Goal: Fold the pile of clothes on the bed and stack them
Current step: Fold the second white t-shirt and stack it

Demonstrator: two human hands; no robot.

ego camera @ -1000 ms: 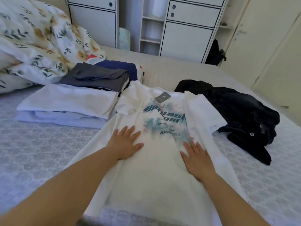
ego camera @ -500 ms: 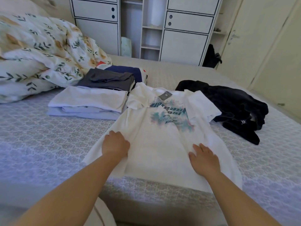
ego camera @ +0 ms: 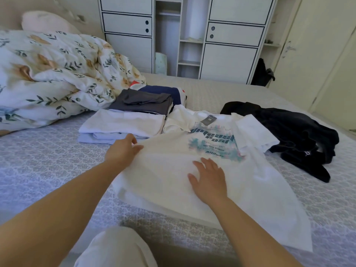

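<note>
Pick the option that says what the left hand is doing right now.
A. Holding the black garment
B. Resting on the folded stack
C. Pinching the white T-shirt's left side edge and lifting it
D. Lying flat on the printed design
C: the left hand pinches the side edge of the white T-shirt, raising it off the bed, while the right hand lies flat on the cloth.

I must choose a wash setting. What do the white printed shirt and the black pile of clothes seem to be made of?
White printed shirt: thin matte knit, probably cotton; it drapes softly where the left hand grips its edge. Black pile of clothes: thicker dark fabric, perhaps fleece or jersey; deep soft folds, weave unreadable.
</note>
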